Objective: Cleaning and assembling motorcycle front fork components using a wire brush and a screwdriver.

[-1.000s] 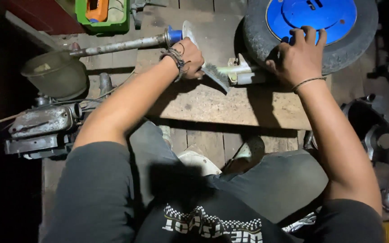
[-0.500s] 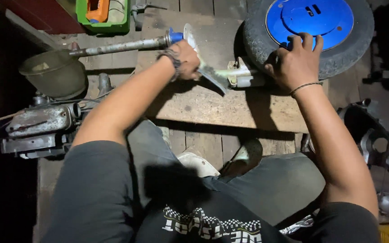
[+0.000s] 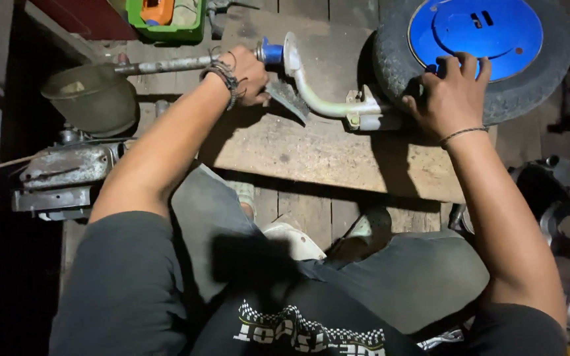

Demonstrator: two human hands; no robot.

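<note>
Bracing the wheel (image 3: pixel 476 56) with spread right hand (image 3: pixel 450 99), left hand (image 3: pixel 249 76) grips the metal shaft (image 3: pixel 166 64) closed, steadying the curved pipe (image 3: pixel 318 99).

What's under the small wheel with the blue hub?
The wheel lies flat on the wooden plank floor. The right hand rests on its tyre, beside the curved metal pipe. Whatever lies directly beneath the wheel is hidden by it.

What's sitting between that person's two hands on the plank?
In the head view, a curved pale metal pipe with a bracket spans from left hand to right hand.
</note>
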